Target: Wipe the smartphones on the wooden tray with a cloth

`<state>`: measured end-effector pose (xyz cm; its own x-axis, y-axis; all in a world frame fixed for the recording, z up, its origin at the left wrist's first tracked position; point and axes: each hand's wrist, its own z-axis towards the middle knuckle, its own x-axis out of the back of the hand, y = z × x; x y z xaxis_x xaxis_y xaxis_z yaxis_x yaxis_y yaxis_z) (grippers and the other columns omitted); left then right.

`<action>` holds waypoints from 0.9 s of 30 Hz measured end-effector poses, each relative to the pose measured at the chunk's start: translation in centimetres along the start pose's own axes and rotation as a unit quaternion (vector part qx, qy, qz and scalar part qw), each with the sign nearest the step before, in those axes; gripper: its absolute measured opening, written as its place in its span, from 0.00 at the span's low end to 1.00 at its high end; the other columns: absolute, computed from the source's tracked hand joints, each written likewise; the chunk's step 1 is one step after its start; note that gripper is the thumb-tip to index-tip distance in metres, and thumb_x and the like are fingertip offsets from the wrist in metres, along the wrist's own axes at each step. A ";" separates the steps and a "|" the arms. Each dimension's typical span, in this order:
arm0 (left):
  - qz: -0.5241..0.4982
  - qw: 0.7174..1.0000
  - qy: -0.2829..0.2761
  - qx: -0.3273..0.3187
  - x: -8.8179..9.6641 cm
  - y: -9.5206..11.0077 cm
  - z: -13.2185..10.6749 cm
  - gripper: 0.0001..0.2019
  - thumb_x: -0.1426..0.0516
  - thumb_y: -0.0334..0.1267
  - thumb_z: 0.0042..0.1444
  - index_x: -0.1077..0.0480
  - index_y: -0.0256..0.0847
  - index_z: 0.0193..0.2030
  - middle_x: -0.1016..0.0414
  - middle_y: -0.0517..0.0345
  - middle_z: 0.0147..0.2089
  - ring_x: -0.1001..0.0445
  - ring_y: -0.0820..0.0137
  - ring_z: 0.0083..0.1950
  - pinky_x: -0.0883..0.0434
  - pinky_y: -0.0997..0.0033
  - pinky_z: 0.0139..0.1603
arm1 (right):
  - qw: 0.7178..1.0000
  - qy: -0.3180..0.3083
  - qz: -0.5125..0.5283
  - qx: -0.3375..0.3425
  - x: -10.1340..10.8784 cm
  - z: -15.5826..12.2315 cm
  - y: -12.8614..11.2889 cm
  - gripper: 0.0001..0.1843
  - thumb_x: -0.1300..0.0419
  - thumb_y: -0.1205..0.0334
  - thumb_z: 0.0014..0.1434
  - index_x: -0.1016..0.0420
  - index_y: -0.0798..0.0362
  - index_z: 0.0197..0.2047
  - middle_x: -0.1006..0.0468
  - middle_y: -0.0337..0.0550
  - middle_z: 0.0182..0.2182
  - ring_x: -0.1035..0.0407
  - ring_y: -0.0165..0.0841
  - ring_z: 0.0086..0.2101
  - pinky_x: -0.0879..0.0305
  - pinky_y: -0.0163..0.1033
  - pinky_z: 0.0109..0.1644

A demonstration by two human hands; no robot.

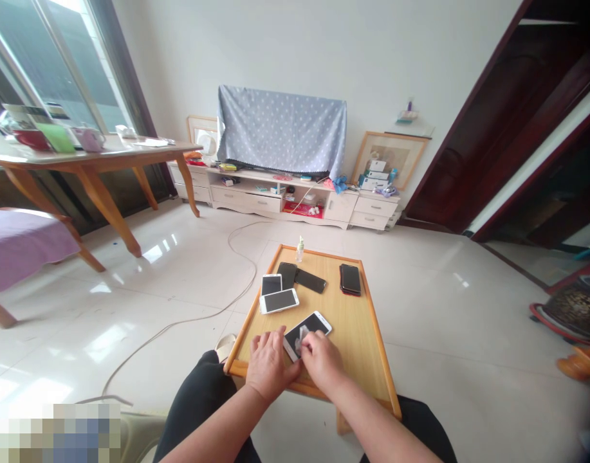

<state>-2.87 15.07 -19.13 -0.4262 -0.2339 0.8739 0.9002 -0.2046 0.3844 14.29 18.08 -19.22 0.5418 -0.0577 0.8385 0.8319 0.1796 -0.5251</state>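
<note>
A white smartphone [318, 323] with a dark screen lies slanted near the front of the small wooden tray table [343, 347]. My left hand [267, 361] grips its lower left end between thumb and fingers. Pinched in my right hand [322, 361] is a small white tissue or wipe [302, 335], which touches the screen. Just beyond sit two more white phones, one [279, 301] partly overlapping the other [271, 284]. Behind them are two black phones, one upright [287, 274] and one lying crosswise [311, 281].
A black phone [350, 280] on a reddish case or phone sits at the table's right. A small clear bottle [300, 249] stands at the far edge. A cable [198, 318] runs across the floor on the left. Farther off are a TV cabinet [246, 199] and a dining table [130, 154].
</note>
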 end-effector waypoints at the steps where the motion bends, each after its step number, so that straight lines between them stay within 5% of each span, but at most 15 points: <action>1: 0.001 1.000 -0.001 -0.001 -0.1 0.0 0.0 0.35 0.40 0.48 0.50 0.39 0.36 0.63 0.26 0.43 0.53 0.32 0.51 0.54 0.45 0.49 0.61 | 1.000 -0.017 0.010 0.010 -0.5 -0.6 -0.7 0.04 0.39 0.64 0.58 0.25 0.48 0.32 0.26 0.37 0.33 0.33 0.30 0.32 0.48 0.34 0.33; 4: 0.006 1.000 -0.001 -0.001 0.0 0.2 0.0 0.34 0.41 0.49 0.50 0.38 0.35 0.63 0.26 0.43 0.52 0.32 0.51 0.54 0.45 0.48 0.61 | 0.999 -0.038 0.022 0.006 -0.6 -0.5 -1.0 0.04 0.38 0.62 0.58 0.25 0.47 0.31 0.26 0.36 0.31 0.33 0.29 0.30 0.49 0.34 0.32; 10: 0.021 1.000 -0.010 -0.005 0.9 0.9 0.0 0.31 0.38 0.47 0.47 0.33 0.42 0.59 0.26 0.49 0.49 0.32 0.54 0.53 0.44 0.51 0.60 | 0.996 0.031 -0.008 -0.084 2.3 2.6 3.3 0.10 0.46 0.59 0.65 0.28 0.50 0.34 0.26 0.41 0.33 0.34 0.31 0.30 0.52 0.35 0.30; 16: 0.047 0.998 -0.018 -0.043 1.5 1.5 0.4 0.21 0.40 0.47 0.51 0.27 0.44 0.51 0.24 0.50 0.45 0.30 0.55 0.50 0.47 0.49 0.63 | 1.000 0.021 0.015 -0.014 0.5 0.1 1.3 0.06 0.42 0.60 0.62 0.27 0.49 0.34 0.25 0.39 0.33 0.31 0.31 0.33 0.46 0.34 0.34; 20: 0.089 0.989 -0.047 -0.110 2.0 2.0 1.4 0.15 0.41 0.44 0.51 0.24 0.39 0.43 0.24 0.48 0.37 0.29 0.54 0.45 0.48 0.47 0.64 | 0.991 0.086 0.096 -0.040 0.6 -0.2 1.9 0.10 0.45 0.56 0.63 0.28 0.48 0.32 0.25 0.39 0.32 0.31 0.33 0.31 0.43 0.35 0.33; 23: 0.104 0.982 -0.068 -0.140 2.3 2.3 2.0 0.11 0.43 0.43 0.54 0.24 0.39 0.36 0.24 0.46 0.33 0.28 0.55 0.41 0.42 0.49 0.58 | 0.982 0.124 0.121 -0.074 1.5 0.4 2.8 0.13 0.47 0.53 0.65 0.28 0.49 0.33 0.24 0.40 0.32 0.30 0.34 0.30 0.41 0.35 0.32; 27: 0.068 0.985 -0.078 -0.139 2.0 2.3 2.5 0.09 0.47 0.37 0.59 0.26 0.40 0.37 0.25 0.46 0.33 0.28 0.56 0.40 0.37 0.56 0.45 | 0.971 0.111 0.208 -0.040 1.5 0.0 1.4 0.11 0.46 0.52 0.65 0.27 0.49 0.37 0.23 0.40 0.32 0.29 0.34 0.30 0.36 0.36 0.34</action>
<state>-1.44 16.53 -15.76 -0.2649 -0.1323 0.9552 0.8796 -0.4391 0.1831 16.31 18.27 -18.68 0.8375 -0.2092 0.5047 0.5381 0.1561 -0.8283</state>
